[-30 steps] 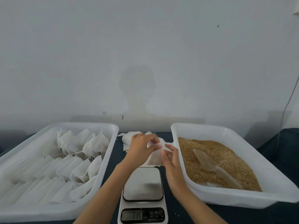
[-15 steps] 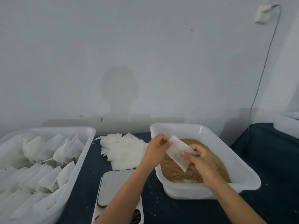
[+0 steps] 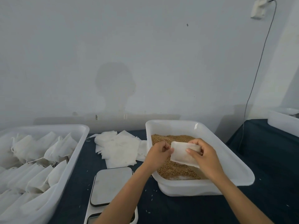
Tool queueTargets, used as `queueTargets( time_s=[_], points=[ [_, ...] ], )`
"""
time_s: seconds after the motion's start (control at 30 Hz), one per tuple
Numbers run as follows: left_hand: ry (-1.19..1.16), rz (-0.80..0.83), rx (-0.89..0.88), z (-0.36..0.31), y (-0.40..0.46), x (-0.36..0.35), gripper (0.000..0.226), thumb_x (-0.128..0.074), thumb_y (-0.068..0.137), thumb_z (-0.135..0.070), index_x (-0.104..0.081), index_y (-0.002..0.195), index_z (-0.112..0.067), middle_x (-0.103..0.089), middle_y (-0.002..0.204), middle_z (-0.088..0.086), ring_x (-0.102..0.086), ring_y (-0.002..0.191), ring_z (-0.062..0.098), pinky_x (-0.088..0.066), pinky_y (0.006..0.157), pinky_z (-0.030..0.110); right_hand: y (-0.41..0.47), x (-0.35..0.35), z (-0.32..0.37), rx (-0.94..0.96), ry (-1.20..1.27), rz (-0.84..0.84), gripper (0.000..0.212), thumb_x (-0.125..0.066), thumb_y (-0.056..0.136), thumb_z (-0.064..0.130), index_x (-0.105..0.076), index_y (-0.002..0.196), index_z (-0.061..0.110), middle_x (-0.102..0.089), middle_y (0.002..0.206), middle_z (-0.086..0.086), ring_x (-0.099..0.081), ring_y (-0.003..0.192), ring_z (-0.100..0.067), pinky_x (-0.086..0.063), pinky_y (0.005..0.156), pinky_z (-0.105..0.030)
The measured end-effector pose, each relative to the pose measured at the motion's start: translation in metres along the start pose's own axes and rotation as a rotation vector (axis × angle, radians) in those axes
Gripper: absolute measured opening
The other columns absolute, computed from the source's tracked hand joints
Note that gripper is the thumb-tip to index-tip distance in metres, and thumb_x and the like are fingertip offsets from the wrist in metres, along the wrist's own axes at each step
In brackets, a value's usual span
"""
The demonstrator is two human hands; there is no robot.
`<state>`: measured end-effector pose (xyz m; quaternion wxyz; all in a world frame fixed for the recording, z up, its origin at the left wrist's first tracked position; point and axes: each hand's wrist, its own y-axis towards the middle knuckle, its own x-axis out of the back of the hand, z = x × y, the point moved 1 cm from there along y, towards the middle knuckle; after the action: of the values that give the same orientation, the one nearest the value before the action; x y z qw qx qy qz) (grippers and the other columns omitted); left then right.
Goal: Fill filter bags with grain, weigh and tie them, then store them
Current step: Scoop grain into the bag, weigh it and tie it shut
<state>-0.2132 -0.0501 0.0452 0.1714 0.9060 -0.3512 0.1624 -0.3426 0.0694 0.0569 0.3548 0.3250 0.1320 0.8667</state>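
An empty white filter bag hangs flat above the brown grain in the white tub on the right. My right hand pinches the bag's right part between thumb and fingers. My left hand pinches its left edge with curled fingers. A pile of flat empty bags lies on the dark cloth between the two tubs. The left tub holds several filled, tied bags. A kitchen scale stands below my left forearm, its display partly hidden.
The table wears a dark blue cloth with scattered grains. Another white tub stands on a second table at far right. A grey cable runs down the wall from an adapter.
Both hands carried one bag from the pile rightward to above the grain tub. The view turned right, so the scale and left tub shifted left. The scoop in the grain is now out of sight.
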Motion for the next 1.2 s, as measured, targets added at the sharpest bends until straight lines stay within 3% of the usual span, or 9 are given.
queueTargets(
  time_s=[0.17, 0.27, 0.73, 1.0, 1.2],
  points=[
    [0.057, 0.020, -0.020, 0.002, 0.000, 0.000, 0.024, -0.055, 0.094, -0.025, -0.046, 0.072, -0.022, -0.046, 0.065, -0.008, -0.040, 0.060, 0.009, -0.036, 0.063, 0.024, 0.005, 0.001, -0.001, 0.011, -0.027, 0.027, 0.019, -0.068, 0.084, 0.017, -0.059, 0.085, 0.033, -0.062, 0.090, 0.013, -0.055, 0.079, 0.006, -0.045, 0.054, -0.012],
    [0.090, 0.032, -0.025, 0.001, 0.000, -0.001, 0.028, -0.055, 0.094, -0.024, -0.044, 0.069, -0.024, -0.043, 0.062, -0.009, -0.037, 0.056, 0.006, -0.034, 0.059, 0.023, 0.008, 0.003, -0.001, 0.022, -0.060, 0.035, 0.017, -0.069, 0.083, 0.018, -0.060, 0.086, 0.032, -0.062, 0.091, 0.015, -0.055, 0.082, 0.004, -0.044, 0.062, -0.019],
    [0.116, 0.071, -0.015, 0.001, 0.000, -0.001, 0.028, -0.055, 0.094, -0.023, -0.042, 0.069, -0.023, -0.045, 0.061, -0.008, -0.038, 0.056, 0.008, -0.037, 0.067, 0.029, 0.010, 0.004, 0.007, 0.042, -0.113, 0.054, 0.014, -0.069, 0.083, 0.015, -0.063, 0.089, 0.026, -0.063, 0.093, 0.014, -0.057, 0.085, -0.006, -0.051, 0.071, -0.030],
    [0.118, 0.108, -0.029, 0.001, -0.001, -0.001, 0.027, -0.056, 0.094, -0.023, -0.043, 0.070, -0.023, -0.044, 0.061, -0.008, -0.039, 0.057, 0.010, -0.037, 0.066, 0.029, 0.012, 0.008, 0.014, 0.041, -0.161, 0.093, 0.013, -0.066, 0.086, 0.017, -0.062, 0.092, 0.028, -0.062, 0.094, 0.015, -0.056, 0.084, -0.006, -0.050, 0.070, -0.031],
    [0.107, 0.059, -0.044, 0.003, 0.001, -0.002, 0.021, -0.052, 0.096, -0.024, -0.044, 0.076, -0.026, -0.055, 0.071, -0.008, -0.047, 0.064, 0.009, -0.040, 0.067, 0.028, 0.007, 0.006, 0.007, 0.027, -0.114, 0.063, 0.015, -0.069, 0.083, 0.016, -0.062, 0.086, 0.029, -0.063, 0.092, 0.017, -0.055, 0.085, 0.000, -0.041, 0.068, -0.020]
  ],
)
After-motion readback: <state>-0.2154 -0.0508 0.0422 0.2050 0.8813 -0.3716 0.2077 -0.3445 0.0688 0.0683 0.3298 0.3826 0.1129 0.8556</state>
